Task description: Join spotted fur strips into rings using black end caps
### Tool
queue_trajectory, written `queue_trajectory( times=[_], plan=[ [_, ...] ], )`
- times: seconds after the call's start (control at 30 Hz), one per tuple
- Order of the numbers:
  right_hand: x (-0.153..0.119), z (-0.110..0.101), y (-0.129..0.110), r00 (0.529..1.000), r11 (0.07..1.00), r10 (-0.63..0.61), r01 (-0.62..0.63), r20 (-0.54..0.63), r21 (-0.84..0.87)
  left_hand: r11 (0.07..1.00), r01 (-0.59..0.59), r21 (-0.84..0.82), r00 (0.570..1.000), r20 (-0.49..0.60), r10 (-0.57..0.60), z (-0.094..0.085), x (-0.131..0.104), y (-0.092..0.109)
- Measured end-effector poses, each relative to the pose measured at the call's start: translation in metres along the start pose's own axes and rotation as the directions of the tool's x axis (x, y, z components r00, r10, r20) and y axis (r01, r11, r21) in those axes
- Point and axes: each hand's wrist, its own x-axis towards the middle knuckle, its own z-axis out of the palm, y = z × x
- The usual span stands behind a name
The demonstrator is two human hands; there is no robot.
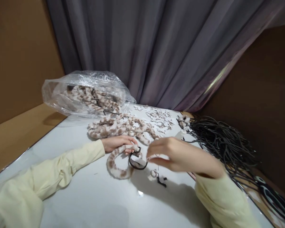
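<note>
A fluffy white-and-brown ring-shaped strap (pixel 112 164) lies curved on the white table. My left hand (pixel 120 143) is closed on its upper end, where a black cord (pixel 140 167) loops out. A small white tag or strip (pixel 139 160) sits across the cord loop. At the right side of the loop, my right hand (pixel 163 153) has its fingers pinched together near the cord; its fingertips are slightly blurred, and what is between them is too small to make out.
Fluffy straps (pixel 106 128) are heaped behind my hands, with a clear plastic bag (pixel 85 101) of more behind. Small metal pieces (pixel 160 117) spread at the back. Black cords (pixel 223 142) pile up right. Metal rings and black scraps (pixel 161 182) lie near my right hand.
</note>
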Motion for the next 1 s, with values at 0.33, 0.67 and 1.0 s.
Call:
queue_trajectory(
  times=[0.33,0.67,1.0],
  plan=[
    [0.051,0.054,0.022,0.996,0.986,0.088,-0.086,0.012,-0.140,0.975,0.096,0.199,0.994,-0.074,-0.083,-0.002,0.005,0.000],
    [0.042,0.029,0.042,0.999,0.999,0.046,-0.047,0.022,0.023,0.978,0.180,0.110,0.984,-0.034,-0.177,0.001,0.002,0.009],
    [-0.025,-0.040,0.048,0.721,0.833,0.516,-0.297,-0.461,0.467,0.915,0.125,0.385,0.991,0.003,-0.136,0.005,-0.003,0.006]
  ],
)
